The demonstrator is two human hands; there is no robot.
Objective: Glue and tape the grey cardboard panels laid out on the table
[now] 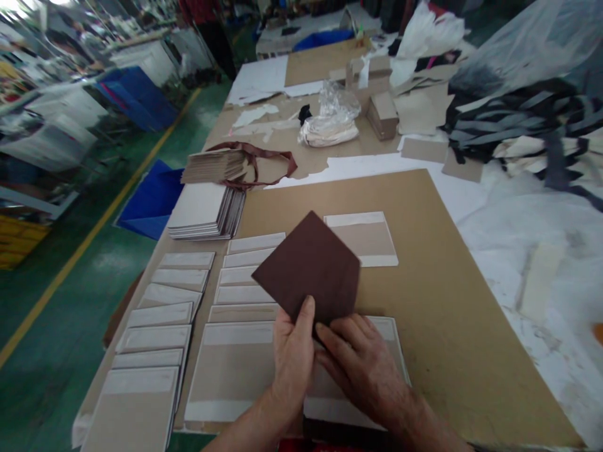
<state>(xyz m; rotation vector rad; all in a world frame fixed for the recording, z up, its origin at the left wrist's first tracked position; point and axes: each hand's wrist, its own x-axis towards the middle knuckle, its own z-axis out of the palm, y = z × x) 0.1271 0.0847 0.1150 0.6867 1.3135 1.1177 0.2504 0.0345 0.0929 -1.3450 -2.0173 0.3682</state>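
A dark brown flat panel is held up over the table, tilted with one corner pointing away from me. My left hand grips its near edge, thumb on top and fingers underneath. My right hand is closed at the panel's lower right edge, with its thumb and forefinger pinching there. Under both hands lie beige panels with white strips, one a large panel partly covered by my left arm. Another beige panel lies just beyond the brown one.
Overlapping beige panels run in a column along the left. Behind them stand a stack of white-topped boards and brown straps. A plastic bag and cardboard pieces lie farther back. A blue bin stands left of the table.
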